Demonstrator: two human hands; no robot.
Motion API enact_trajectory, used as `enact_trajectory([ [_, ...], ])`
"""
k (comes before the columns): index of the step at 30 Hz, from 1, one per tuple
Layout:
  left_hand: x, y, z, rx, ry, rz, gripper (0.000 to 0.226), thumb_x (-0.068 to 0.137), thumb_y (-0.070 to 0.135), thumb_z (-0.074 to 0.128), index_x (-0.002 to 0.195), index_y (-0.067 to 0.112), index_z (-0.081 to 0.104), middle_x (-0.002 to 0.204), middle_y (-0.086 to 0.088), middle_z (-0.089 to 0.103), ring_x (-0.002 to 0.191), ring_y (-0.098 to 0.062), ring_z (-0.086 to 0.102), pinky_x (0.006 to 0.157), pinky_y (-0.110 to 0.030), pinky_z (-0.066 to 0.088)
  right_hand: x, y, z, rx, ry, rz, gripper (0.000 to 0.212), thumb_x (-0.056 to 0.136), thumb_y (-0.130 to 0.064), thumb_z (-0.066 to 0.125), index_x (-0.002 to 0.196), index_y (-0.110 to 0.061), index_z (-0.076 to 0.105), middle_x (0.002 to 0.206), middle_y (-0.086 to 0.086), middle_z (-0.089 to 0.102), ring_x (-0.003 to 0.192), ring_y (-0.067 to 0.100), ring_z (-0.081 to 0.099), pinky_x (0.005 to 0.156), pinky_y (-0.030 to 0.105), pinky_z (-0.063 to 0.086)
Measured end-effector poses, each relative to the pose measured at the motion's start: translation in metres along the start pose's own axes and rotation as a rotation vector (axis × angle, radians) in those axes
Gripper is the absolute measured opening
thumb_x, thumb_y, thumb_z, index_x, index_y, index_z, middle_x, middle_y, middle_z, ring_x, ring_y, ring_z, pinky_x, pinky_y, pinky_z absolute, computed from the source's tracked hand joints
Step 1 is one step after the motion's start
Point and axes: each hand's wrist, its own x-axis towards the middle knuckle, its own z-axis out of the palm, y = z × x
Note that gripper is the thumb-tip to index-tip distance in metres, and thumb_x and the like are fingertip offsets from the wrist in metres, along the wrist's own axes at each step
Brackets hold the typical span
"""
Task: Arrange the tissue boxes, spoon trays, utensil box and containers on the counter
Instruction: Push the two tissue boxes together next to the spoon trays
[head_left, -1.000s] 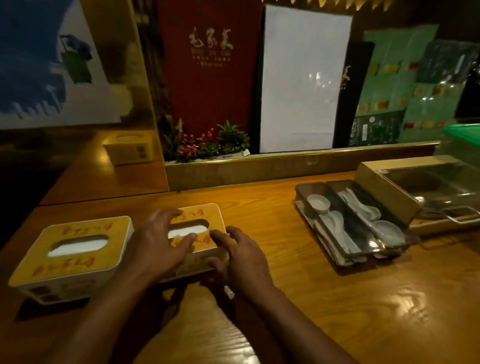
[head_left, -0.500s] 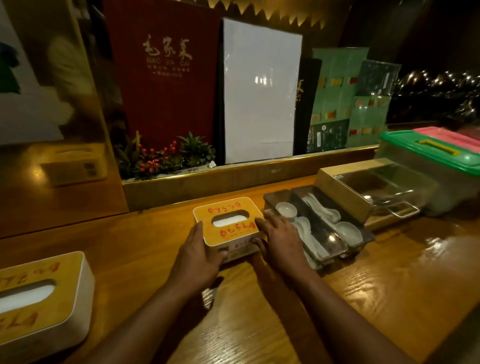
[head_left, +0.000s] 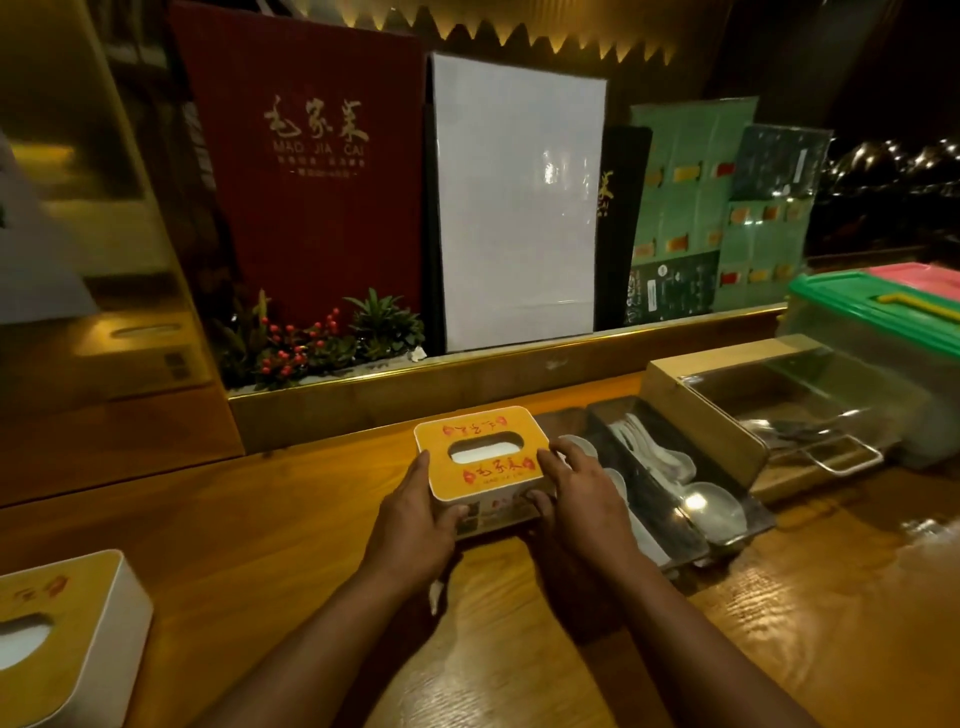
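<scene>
A white tissue box with an orange top (head_left: 480, 454) sits mid-counter. My left hand (head_left: 415, 514) grips its left side and my right hand (head_left: 576, 499) grips its right side. Directly to its right lie the dark spoon trays (head_left: 670, 483) holding white spoons; my right hand partly covers the nearer one. Beyond them stands the utensil box (head_left: 779, 421) with a clear lid and wooden end. A second tissue box (head_left: 67, 634) rests at the lower left edge. A green-lidded container (head_left: 878, 322) and a pink-lidded container (head_left: 930, 275) stand at the far right.
A raised wooden ledge (head_left: 467, 379) runs behind the counter, with a red-berry plant (head_left: 317, 338) and upright menus (head_left: 311, 171) behind it. A mirrored panel at left reflects a tissue box. Bare wooden counter (head_left: 805, 623) stretches along the front right.
Both hands have slid the orange-topped tissue box to the right along the counter, away from the other tissue box, until it lies beside the spoon trays. The view has turned right.
</scene>
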Motion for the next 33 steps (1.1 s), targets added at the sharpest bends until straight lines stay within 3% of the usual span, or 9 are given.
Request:
enact_trajectory([
  [4,0.004,-0.001,-0.002,-0.010,-0.018,-0.033,0.090,0.085,0.024,0.073,0.153,0.034,0.016,0.145,0.004,0.052,0.129,-0.016,0.052,0.095,-0.041,0.054,-0.001,0.001,0.002,0.021,0.005,0.002,0.062,0.096,-0.039,0.062,0.152,-0.024,0.040,0.162,0.002,0.032,0.143,0.025,0.036,0.111,0.047,0.043],
  [13,0.003,-0.005,-0.002,-0.062,-0.022,-0.054,0.089,0.083,0.027,0.075,0.151,0.039,0.018,0.143,0.007,0.053,0.128,-0.014,0.052,0.096,-0.042,0.054,0.002,0.004,0.004,0.028,-0.002,-0.034,0.065,0.093,-0.035,0.067,0.151,-0.020,0.041,0.161,0.004,0.031,0.140,0.028,0.042,0.106,0.046,0.049],
  [15,0.000,-0.005,-0.005,-0.070,-0.037,-0.055,0.090,0.084,0.026,0.074,0.152,0.039,0.016,0.146,0.006,0.050,0.130,-0.013,0.050,0.098,-0.036,0.051,0.000,0.004,0.005,0.040,-0.007,-0.022,0.065,0.093,-0.035,0.066,0.152,-0.022,0.039,0.163,0.004,0.028,0.142,0.028,0.040,0.107,0.049,0.048],
  [18,-0.009,-0.005,-0.016,-0.033,-0.060,0.030,0.088,0.085,0.023,0.074,0.152,0.040,0.019,0.148,0.008,0.046,0.128,-0.006,0.043,0.085,-0.011,0.041,-0.008,-0.005,0.005,0.026,0.020,0.006,0.070,0.092,-0.038,0.067,0.153,-0.025,0.036,0.163,0.009,0.027,0.146,0.032,0.033,0.110,0.055,0.044],
  [19,-0.012,-0.005,-0.023,-0.010,-0.051,0.049,0.088,0.085,0.024,0.074,0.152,0.040,0.018,0.150,0.008,0.043,0.131,-0.008,0.042,0.085,-0.012,0.041,-0.014,-0.011,0.006,0.009,0.049,-0.011,0.071,0.091,-0.039,0.068,0.153,-0.025,0.037,0.162,0.011,0.028,0.146,0.033,0.032,0.110,0.056,0.043],
  [23,-0.028,-0.016,-0.072,0.094,-0.025,0.105,0.092,0.084,0.041,0.073,0.154,0.038,0.014,0.160,0.004,0.028,0.143,-0.018,0.033,0.107,-0.044,0.043,-0.045,-0.072,0.013,0.113,0.155,-0.181,0.053,0.090,-0.033,0.070,0.140,-0.021,0.056,0.149,0.007,0.048,0.131,0.029,0.048,0.100,0.044,0.050],
  [26,-0.043,-0.034,-0.130,0.160,-0.028,0.172,0.076,0.084,0.043,0.071,0.149,0.032,0.034,0.153,0.003,0.040,0.136,-0.019,0.041,0.103,-0.045,0.046,-0.076,-0.146,0.031,0.255,0.030,-0.331,0.039,0.094,-0.039,0.064,0.130,-0.024,0.063,0.130,0.000,0.060,0.114,0.019,0.058,0.086,0.029,0.047],
  [28,-0.057,-0.051,-0.172,0.216,-0.012,0.196,0.064,0.084,0.042,0.071,0.142,0.030,0.047,0.144,0.002,0.050,0.129,-0.018,0.048,0.100,-0.044,0.048,-0.098,-0.196,0.050,0.347,-0.075,-0.423,0.041,0.094,-0.041,0.062,0.132,-0.024,0.060,0.126,0.000,0.062,0.112,0.020,0.061,0.089,0.036,0.051],
  [33,-0.094,-0.104,-0.262,0.328,0.094,0.088,0.051,0.083,0.042,0.073,0.131,0.036,0.058,0.133,0.003,0.060,0.115,-0.019,0.059,0.087,-0.034,0.049,-0.143,-0.296,0.094,0.320,-0.181,-0.527,0.073,0.088,-0.057,0.063,0.151,-0.036,0.032,0.146,0.006,0.045,0.124,0.026,0.052,0.089,0.039,0.053],
])
